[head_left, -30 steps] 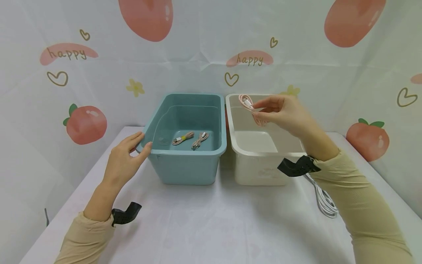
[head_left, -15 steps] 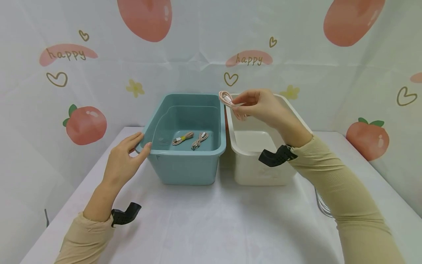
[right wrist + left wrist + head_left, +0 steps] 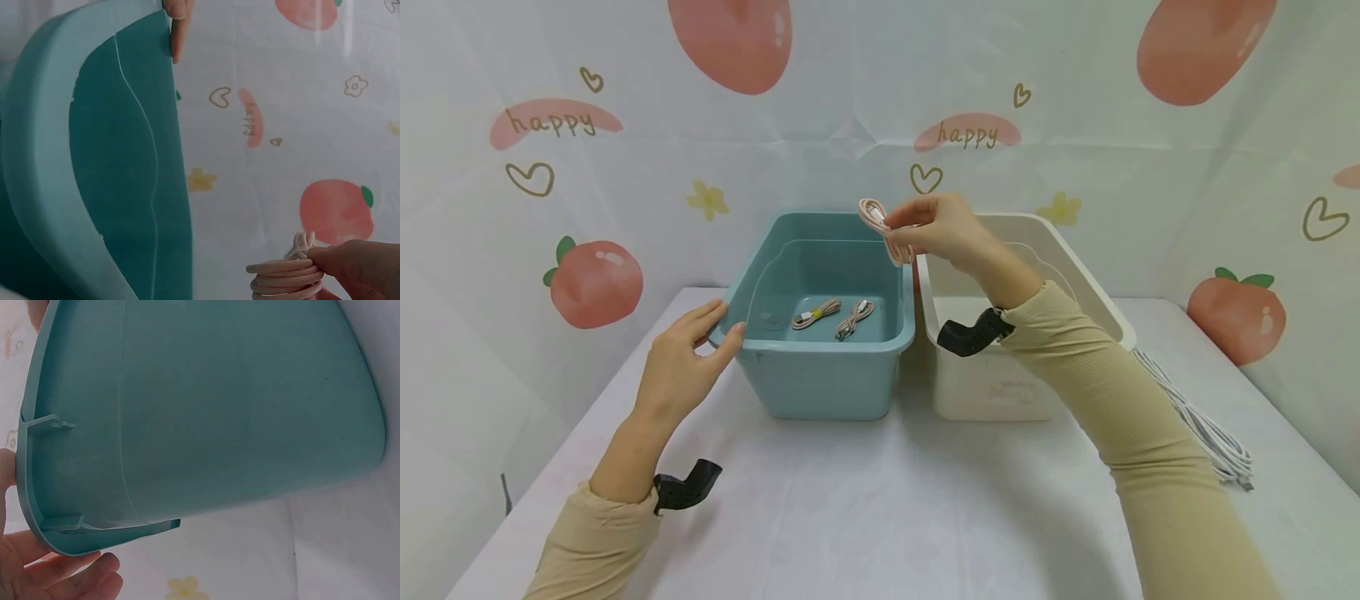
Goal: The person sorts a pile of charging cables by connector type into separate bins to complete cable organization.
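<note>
Between thumb and fingertips, my right hand pinches a coiled pale pink cable with a white plug end. It hangs over the right rim of the blue plastic bin. In the right wrist view the stacked loops of the cable show beside my thumb. My left hand holds the near left corner of the blue bin, thumb and fingers on either side of its rim. On the bin's floor lie two bundled cables, one with a yellow tie and another to its right.
A cream plastic bin stands right of the blue one, partly covered by my right forearm. Farther right, a long white coiled cable lies on the white tabletop. Behind the bins hangs a printed white cloth.
My right hand has carried the pink cable leftward, from above the cream bin to the blue bin's right rim. More of the white cable shows now. The left hand stays at its corner.
</note>
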`<act>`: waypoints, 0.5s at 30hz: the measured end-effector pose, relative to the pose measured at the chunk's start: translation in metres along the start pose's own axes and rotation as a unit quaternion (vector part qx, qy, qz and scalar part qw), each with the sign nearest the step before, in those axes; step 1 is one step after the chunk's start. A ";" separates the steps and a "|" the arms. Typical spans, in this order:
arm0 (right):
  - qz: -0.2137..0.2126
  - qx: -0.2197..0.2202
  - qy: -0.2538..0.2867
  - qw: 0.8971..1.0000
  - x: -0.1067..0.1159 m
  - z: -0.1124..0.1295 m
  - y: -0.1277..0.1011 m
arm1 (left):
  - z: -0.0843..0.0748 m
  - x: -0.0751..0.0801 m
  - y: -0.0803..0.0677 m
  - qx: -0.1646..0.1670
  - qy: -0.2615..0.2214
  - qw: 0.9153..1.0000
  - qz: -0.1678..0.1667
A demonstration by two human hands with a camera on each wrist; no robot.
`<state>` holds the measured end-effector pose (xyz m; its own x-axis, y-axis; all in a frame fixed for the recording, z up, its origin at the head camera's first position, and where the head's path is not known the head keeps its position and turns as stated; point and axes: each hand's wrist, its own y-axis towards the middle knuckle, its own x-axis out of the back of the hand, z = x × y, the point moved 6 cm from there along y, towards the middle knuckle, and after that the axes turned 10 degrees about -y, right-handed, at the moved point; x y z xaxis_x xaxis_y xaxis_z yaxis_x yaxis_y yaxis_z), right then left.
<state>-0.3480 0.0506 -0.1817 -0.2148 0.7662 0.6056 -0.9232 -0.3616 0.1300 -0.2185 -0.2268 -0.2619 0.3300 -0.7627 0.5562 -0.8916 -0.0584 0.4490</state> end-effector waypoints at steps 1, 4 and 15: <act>0.002 -0.002 0.002 1.000 -0.003 0.000 0.003 | 0.000 0.000 0.000 0.000 -0.001 1.000 0.000; 0.008 -0.008 0.007 1.000 -0.011 0.002 0.011 | 0.000 0.000 0.000 0.001 -0.002 1.000 0.001; 0.026 -0.047 0.039 0.998 -0.040 0.003 0.036 | 0.001 0.000 0.000 -0.002 -0.002 1.000 -0.002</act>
<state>-0.3719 0.0059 -0.1989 -0.2834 0.7878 0.5469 -0.9353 -0.3531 0.0240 -0.2187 -0.2272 -0.2623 0.3315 -0.7653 0.5518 -0.8891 -0.0577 0.4541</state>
